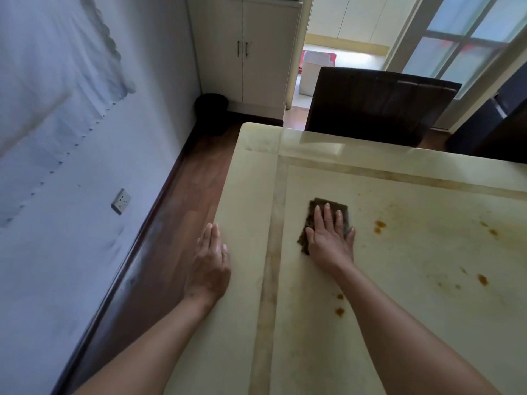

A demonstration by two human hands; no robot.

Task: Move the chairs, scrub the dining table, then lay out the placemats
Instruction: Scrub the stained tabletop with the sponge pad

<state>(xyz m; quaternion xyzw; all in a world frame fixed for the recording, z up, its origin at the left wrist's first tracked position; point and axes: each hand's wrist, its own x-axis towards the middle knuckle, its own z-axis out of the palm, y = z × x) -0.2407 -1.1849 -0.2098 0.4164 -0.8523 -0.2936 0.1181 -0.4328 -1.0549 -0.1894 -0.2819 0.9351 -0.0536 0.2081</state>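
The cream marble dining table fills the right half of the view, with orange-brown stains scattered over its right part. My right hand presses flat, fingers straight, on a dark brown scrub pad lying on the tabletop. At the table's left edge my left hand rests with fingers straight, holding nothing. A dark brown chair stands at the far end of the table. A second dark chair shows at the far right edge.
A strip of wooden floor runs between the table and the white wall on the left, which carries a socket. A black bin sits in the corner beside a white cabinet. A doorway opens behind the chair.
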